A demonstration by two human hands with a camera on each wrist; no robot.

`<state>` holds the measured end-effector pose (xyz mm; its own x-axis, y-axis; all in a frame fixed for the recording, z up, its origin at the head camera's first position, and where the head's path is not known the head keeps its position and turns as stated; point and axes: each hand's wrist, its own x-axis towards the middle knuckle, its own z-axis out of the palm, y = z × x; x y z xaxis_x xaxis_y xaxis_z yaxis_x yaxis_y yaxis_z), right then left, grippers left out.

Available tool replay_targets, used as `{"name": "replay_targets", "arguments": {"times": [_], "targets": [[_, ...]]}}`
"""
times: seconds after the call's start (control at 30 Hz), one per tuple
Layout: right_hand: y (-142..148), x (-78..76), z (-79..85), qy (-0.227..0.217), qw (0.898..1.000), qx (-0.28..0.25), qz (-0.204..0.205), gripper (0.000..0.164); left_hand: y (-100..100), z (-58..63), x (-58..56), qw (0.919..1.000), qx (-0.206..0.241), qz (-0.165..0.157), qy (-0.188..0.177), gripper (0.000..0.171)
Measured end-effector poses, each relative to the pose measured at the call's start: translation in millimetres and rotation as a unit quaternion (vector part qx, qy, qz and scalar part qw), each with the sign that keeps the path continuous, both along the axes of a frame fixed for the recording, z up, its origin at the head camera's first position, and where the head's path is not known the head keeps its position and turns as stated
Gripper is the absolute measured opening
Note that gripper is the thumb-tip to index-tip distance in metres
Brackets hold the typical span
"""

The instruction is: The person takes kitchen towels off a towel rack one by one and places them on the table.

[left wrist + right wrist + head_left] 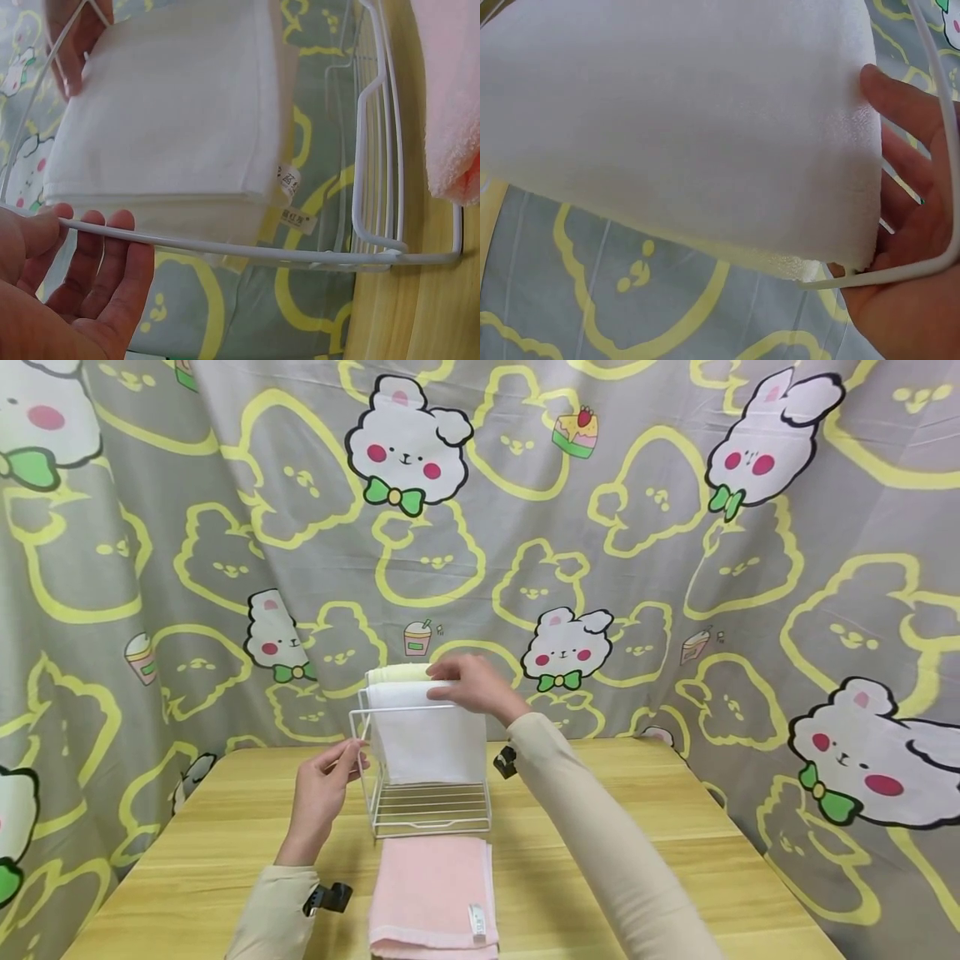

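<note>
A white wire rack stands on the table, holding a folded white towel upright with a pale yellow towel behind it. My left hand pinches the rack's left side wire between thumb and fingers, seen closely in the left wrist view. With my right hand I hold the top right edge of the white towel, thumb in front and fingers behind. In the right wrist view the towel hides part of those fingers. Small tags show at the towels' lower edges in the left wrist view.
A folded pink towel with a small label lies on the wooden table, just in front of the rack. A patterned curtain hangs behind the table and along both sides.
</note>
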<state>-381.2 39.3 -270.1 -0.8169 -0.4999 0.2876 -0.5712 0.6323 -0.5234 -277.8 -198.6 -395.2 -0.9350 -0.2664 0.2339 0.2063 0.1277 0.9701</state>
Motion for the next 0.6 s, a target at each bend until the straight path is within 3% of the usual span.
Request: {"name": "replay_targets", "arguments": {"times": [0.3, 0.6], "targets": [[-2.3, 1.8, -0.5, -0.021, 0.999, 0.029, -0.013, 0.031, 0.2, 0.3, 0.7, 1.0, -0.003, -0.001, -0.002, 0.042], [-0.5, 3.3, -4.9, -0.002, 0.999, -0.032, -0.014, 0.026, 0.8, 1.3, 1.5, 0.9999, -0.013, 0.007, -0.005, 0.041]]}}
